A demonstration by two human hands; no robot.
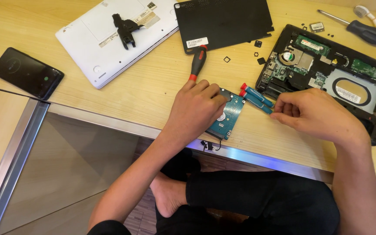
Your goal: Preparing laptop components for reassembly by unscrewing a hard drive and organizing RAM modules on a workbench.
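My left hand (196,109) presses down on a laptop hard drive (228,116) lying with its blue-green circuit board up near the front edge of the wooden table (153,82). My right hand (314,114) pinches the ends of two small blue screwdrivers with red tips (256,98), which lie just right of the drive. A red-and-black screwdriver (198,61) lies just behind my left hand. An opened black laptop (327,69) with its board and fan exposed sits right behind my right hand.
A white laptop (114,35) lies upside down at the back left with a black plastic part (125,29) on it. A black cover panel (223,21) lies behind centre. A black phone (27,72) lies at left. A dark-handled screwdriver (362,30) lies at back right. Small loose black pieces (257,43) are scattered about.
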